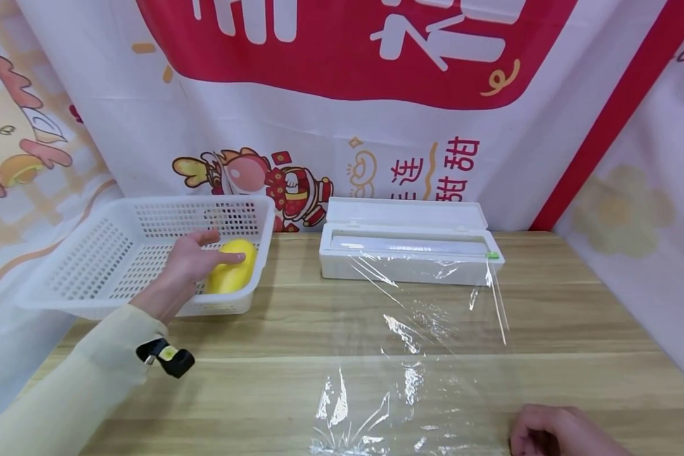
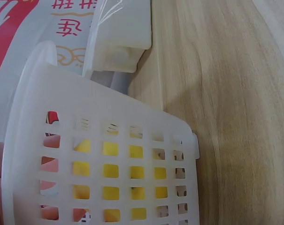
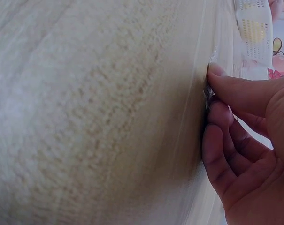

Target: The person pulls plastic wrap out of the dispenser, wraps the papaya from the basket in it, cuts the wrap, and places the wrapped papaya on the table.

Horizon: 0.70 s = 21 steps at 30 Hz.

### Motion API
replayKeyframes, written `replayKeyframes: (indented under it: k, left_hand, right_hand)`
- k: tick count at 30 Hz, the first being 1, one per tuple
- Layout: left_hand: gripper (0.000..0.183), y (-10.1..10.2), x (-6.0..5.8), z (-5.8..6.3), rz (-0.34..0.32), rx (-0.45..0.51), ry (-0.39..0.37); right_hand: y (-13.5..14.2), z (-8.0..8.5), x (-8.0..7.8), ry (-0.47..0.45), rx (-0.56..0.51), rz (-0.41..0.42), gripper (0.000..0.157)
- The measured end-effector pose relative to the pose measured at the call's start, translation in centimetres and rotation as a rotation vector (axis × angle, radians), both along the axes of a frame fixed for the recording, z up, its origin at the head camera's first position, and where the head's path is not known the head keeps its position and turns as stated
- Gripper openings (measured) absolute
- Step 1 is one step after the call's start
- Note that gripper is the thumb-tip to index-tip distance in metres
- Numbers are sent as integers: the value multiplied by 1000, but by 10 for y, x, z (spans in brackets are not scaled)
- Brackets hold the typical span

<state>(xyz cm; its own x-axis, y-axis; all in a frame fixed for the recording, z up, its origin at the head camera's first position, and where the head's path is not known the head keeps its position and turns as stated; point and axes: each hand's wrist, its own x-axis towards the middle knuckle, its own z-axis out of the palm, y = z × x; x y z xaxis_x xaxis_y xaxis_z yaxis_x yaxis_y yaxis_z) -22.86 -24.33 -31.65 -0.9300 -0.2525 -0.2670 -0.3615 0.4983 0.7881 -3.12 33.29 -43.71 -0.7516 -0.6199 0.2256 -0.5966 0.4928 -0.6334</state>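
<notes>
My left hand reaches into a white perforated basket, with one finger stretched across a smooth, oblong yellow fruit. Its other fingers are largely hidden. Through the holes of the basket wall, the left wrist view shows the yellow fruit. Low at the right of the head view is my right hand. Thumb and index finger of that hand pinch the edge of clear cling film, close over the table. The film stretches toward me from a white dispenser box.
The dispenser's lid stands raised at the back, and a small green piece sits at its right end. A wooden table carries everything. Printed cloth hangs behind and at both sides.
</notes>
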Motion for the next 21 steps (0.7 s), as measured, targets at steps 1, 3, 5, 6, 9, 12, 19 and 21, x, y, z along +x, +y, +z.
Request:
replayKeyframes:
  k: [1,3,5,6,9,12,19,21]
  left_hand:
    - [94,0,-1,-1,-8,2,-13]
    - [95,-1,-3,-2,-19,8,-32]
    - [96,-1,-5,-2,-27,13,-48]
    - [97,-1,-6,-2,-27,16,-55]
    - [99,0,-7,-3,-29,18,-71]
    - [102,-2,-7,-3,-30,4,-88]
    - [106,-5,-7,-5,-15,17,-127]
    - [107,-5,-6,-5,-17,24,-128]
  right_hand:
    - [0,0,0,-1,3,-1,51]
    - [1,1,0,-27,11,1,48]
    - [2,2,-1,-66,20,-1,46]
    - [3,2,-1,-84,24,1,44]
    - [4,2,-2,-116,27,11,42]
    - [4,2,-3,-97,27,18,43]
    - [2,2,-3,-61,34,13,43]
    - [1,2,-2,-53,39,5,44]
